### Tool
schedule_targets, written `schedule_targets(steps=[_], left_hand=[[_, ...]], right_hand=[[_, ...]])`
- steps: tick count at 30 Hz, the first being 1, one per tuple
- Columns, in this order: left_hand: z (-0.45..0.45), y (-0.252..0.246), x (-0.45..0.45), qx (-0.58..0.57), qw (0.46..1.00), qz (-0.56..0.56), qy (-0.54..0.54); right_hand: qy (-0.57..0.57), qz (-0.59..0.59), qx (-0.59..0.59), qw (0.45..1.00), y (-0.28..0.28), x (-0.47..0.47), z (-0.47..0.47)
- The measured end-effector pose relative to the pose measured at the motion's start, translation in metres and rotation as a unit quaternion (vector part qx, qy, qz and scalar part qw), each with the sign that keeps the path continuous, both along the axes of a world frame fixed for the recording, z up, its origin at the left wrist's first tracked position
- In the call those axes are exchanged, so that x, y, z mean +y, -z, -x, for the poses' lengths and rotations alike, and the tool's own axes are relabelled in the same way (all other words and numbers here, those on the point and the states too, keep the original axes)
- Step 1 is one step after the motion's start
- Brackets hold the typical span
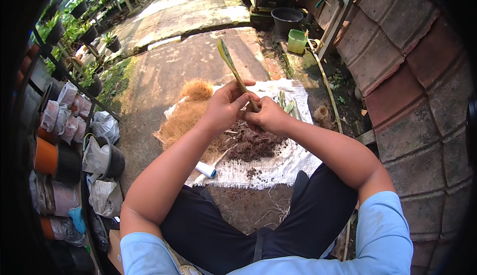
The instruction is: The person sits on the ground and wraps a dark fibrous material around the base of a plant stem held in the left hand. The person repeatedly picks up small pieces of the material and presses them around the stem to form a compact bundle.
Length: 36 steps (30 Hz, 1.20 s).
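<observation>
Both my hands hold one long, narrow yellow-green plant leaf (230, 62), its tip pointing away and slightly left. My left hand (230, 101) grips the stalk partway up between thumb and fingers. Just below, my right hand (271, 116) has its fingers around the lower end and partly hides it. Under them a white woven sack (238, 176) lies spread out. Dark soil (257, 144) is heaped on its middle, and a pile of brown coconut fibre (186, 120) covers its left part. More cut leaves (290, 106) rest beyond my right hand.
A white spool of thread (205, 169) lies at the sack's near left edge. Pots and bagged pots (108, 157) line a rack on the left. Roof tiles (406, 126) slope along the right. Farther off stand a green container (297, 42) and a black tub (287, 18).
</observation>
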<state>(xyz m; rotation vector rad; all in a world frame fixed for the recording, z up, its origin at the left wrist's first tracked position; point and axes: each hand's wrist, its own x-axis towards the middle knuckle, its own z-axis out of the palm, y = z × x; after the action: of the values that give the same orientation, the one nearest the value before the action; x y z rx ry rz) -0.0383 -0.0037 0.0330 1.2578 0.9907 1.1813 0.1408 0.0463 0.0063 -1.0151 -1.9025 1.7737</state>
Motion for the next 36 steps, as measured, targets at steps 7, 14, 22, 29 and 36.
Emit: schedule_targets(steps=[7,14,22,29,36], left_hand=[[-0.004,0.014,0.008,0.063,0.997,0.034,-0.001],[0.014,0.020,0.003,0.015,0.996,0.085,-0.030],[0.016,0.019,0.001,-0.153,0.957,0.154,-0.193],[0.014,0.021,0.011,-0.172,0.960,0.153,-0.157],[0.026,0.035,0.010,-0.115,0.968,0.137,-0.178]], right_hand=[[0.047,0.022,0.125,0.991,0.010,0.011,0.012],[-0.119,0.190,0.141,0.964,0.022,0.024,-0.015],[-0.061,-0.095,-0.414,0.903,0.121,0.095,-0.048],[-0.070,-0.145,-0.391,0.906,0.263,0.105,-0.088],[0.032,-0.163,-0.369,0.915,0.305,0.053,-0.050]])
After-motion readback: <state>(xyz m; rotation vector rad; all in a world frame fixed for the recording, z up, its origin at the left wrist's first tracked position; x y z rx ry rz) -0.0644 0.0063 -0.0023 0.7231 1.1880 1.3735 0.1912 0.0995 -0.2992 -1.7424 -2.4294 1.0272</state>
